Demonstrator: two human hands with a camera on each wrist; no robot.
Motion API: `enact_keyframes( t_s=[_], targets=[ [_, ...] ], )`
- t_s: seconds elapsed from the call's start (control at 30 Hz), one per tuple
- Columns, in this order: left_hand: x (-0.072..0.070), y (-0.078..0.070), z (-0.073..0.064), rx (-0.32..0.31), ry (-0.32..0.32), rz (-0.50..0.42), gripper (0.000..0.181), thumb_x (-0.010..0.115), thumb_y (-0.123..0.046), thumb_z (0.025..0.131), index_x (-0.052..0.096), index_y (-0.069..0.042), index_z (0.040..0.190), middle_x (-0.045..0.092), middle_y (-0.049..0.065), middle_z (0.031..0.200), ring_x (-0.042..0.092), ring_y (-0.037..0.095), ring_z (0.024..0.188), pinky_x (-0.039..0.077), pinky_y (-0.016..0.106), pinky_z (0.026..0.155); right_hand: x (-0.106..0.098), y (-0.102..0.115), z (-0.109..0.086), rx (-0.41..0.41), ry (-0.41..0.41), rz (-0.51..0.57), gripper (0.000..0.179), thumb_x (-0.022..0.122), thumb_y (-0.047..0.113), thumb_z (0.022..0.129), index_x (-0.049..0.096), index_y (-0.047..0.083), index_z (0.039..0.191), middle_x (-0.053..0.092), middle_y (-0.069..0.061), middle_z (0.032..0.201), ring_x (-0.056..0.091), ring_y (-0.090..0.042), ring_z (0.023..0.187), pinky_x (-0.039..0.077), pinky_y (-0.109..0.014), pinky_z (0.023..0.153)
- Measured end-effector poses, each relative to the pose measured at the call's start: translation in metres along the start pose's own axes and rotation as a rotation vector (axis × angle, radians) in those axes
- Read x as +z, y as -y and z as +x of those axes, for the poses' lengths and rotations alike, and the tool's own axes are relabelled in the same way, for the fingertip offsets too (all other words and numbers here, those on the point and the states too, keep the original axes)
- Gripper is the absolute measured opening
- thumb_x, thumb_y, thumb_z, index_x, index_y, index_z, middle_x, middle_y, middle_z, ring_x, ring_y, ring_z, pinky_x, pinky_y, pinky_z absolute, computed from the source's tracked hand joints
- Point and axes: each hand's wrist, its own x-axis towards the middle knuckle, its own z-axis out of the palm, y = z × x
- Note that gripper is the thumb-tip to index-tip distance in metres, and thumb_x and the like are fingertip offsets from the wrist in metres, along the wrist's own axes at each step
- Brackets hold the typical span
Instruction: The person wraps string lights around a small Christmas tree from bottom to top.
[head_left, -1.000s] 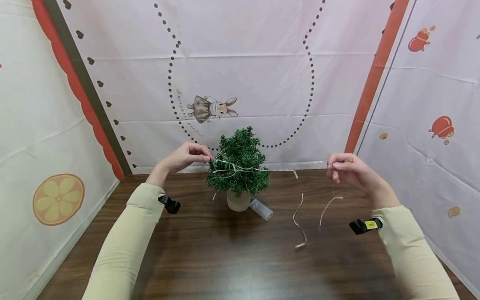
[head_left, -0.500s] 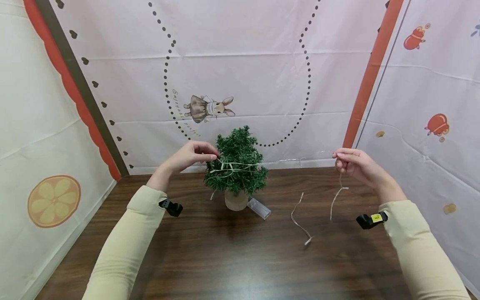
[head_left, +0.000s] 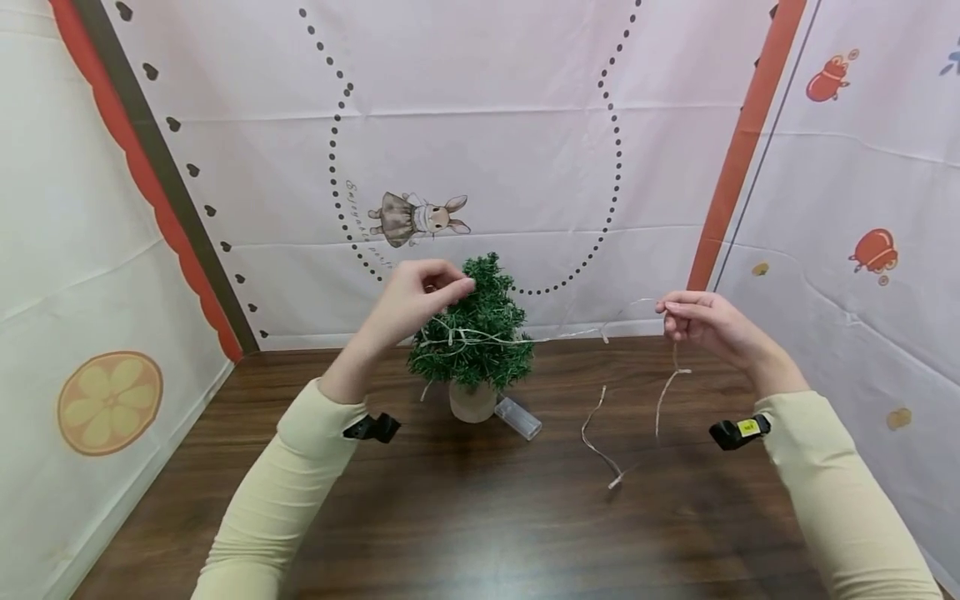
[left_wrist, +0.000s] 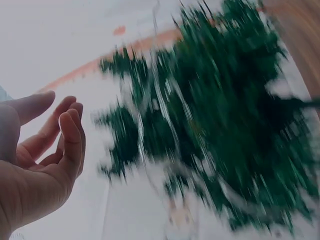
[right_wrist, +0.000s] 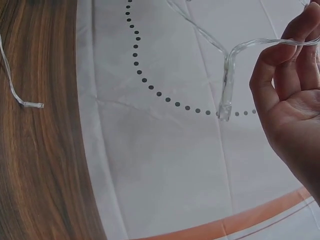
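One grip, that of the right hand, pinches a clear light string; that of the left hand is spread, fingers loosely bent beside the green tree. The string crosses the tree, which stands near the far edge of the table, a transparent box by its pale base

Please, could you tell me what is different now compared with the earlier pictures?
The left hand has moved up and rightward in the head view, near the top of the small tree. It appears to have let go of the light string; its fingers are empty. The right hand still pinches the string. The tree and clear box stayed in place.
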Motion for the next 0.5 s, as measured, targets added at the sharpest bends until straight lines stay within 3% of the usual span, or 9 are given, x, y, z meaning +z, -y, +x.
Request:
enact_keyframes(
  t_s=[0.23, 0.37, 0.5],
  targets=[
    [0.04, -0.03, 0.026, 0.013, 0.04, -0.04, 0.018, 0.068, -0.03, 0.088, 0.07, -0.013, 0.095, 0.07, 0.009, 0.085, 0.065, 0.026, 0.071, 0.054, 0.032, 0.064, 0.004, 0.002, 0.006, 0.039, -0.008, -0.033, 0.038, 0.029, 0.001, 0.102, 0.066, 0.007, 0.106, 0.068, 0.001, 0.084, 0.062, -0.007, 0.073, 0.052, -0.021, 0.068],
    [0.062, -0.041, 0.042, 0.024, 0.118, -0.033, 0.017, 0.068, -0.027, 0.089, 0.07, -0.014, 0.099, 0.07, -0.001, 0.09, 0.066, 0.015, 0.079, 0.054, 0.026, 0.071, 0.006, 0.003, 0.009, 0.055, -0.017, -0.044, 0.037, 0.031, 0.001, 0.102, 0.067, 0.008, 0.104, 0.068, 0.001, 0.083, 0.062, -0.006, 0.073, 0.052, -0.021, 0.067],
    [0.085, -0.048, 0.057, 0.017, 0.2, -0.031, 0.017, 0.069, -0.023, 0.088, 0.071, -0.012, 0.1, 0.071, 0.0, 0.092, 0.066, 0.011, 0.081, 0.052, 0.023, 0.073, 0.009, 0.002, 0.013, 0.074, -0.024, -0.042, 0.034, 0.034, 0.002, 0.101, 0.067, 0.008, 0.102, 0.067, 0.002, 0.08, 0.061, -0.006, 0.072, 0.05, -0.021, 0.065]
  ],
)
